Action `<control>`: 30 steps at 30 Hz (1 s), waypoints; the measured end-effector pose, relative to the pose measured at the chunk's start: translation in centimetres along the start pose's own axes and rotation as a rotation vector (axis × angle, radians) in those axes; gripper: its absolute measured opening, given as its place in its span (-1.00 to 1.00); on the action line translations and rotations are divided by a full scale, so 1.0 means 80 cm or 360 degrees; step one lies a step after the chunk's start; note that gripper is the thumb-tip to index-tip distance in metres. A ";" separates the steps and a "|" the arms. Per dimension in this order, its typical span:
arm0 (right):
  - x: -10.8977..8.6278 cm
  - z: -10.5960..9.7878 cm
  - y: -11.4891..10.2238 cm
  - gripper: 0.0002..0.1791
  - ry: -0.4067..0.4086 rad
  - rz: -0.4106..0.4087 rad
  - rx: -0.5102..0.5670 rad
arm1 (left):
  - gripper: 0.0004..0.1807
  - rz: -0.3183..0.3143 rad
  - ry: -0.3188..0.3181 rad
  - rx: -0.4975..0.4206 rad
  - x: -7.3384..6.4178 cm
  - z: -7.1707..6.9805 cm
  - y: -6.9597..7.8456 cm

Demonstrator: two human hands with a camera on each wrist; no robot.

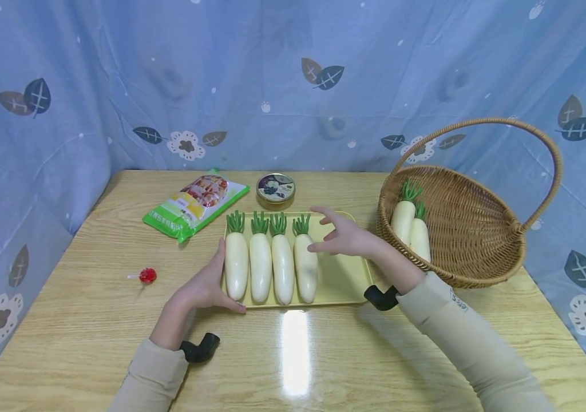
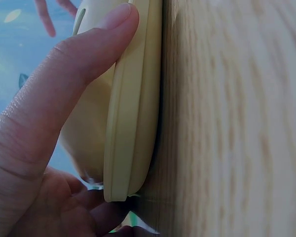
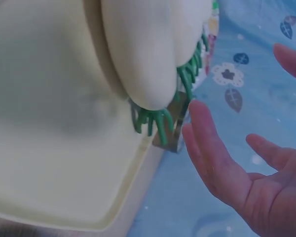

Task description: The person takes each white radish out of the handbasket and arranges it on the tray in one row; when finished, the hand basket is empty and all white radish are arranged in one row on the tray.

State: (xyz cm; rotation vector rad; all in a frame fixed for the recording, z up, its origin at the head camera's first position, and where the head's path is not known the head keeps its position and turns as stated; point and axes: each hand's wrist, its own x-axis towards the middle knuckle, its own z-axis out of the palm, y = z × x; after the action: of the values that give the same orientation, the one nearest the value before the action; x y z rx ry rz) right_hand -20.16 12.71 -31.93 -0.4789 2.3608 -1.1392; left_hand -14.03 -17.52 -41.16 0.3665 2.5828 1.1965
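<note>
Several white radishes with green tops lie side by side on the left and middle of a yellow tray (image 1: 341,277). My left hand (image 1: 205,289) holds the tray's front left corner, its thumb on the front rim and its fingers along the left side, beside the leftmost radish (image 1: 236,266). In the left wrist view the thumb rests against the tray edge (image 2: 130,113). Over the tray's far side, my right hand (image 1: 344,236) has its fingers spread close to the rightmost radish (image 1: 306,269). Nothing is between those fingers in the right wrist view.
A wicker basket (image 1: 463,223) with a tall handle stands at the right, with two radishes (image 1: 403,222) inside. Behind the tray sit a round tin (image 1: 275,189) and a green-and-white food bag (image 1: 197,203). A red lollipop (image 1: 147,276) lies at the left of the wooden table (image 1: 87,320).
</note>
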 end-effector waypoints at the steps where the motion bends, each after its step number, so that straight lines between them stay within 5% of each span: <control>1: -0.002 -0.002 -0.001 -0.07 -0.0002 -0.0014 0.0010 | 0.68 0.0004 0.0000 -0.0002 0.000 0.000 0.000; 30: -0.054 -0.057 -0.025 -0.14 0.0093 -0.0144 0.0247 | 0.67 0.0012 0.0001 -0.0011 -0.001 0.000 0.000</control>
State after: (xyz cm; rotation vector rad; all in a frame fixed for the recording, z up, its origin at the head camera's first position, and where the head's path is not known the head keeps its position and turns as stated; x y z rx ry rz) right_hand -18.85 16.53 -26.73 -0.5082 2.2972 -1.3826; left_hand -13.99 -17.55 -41.18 0.3747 2.5793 1.2077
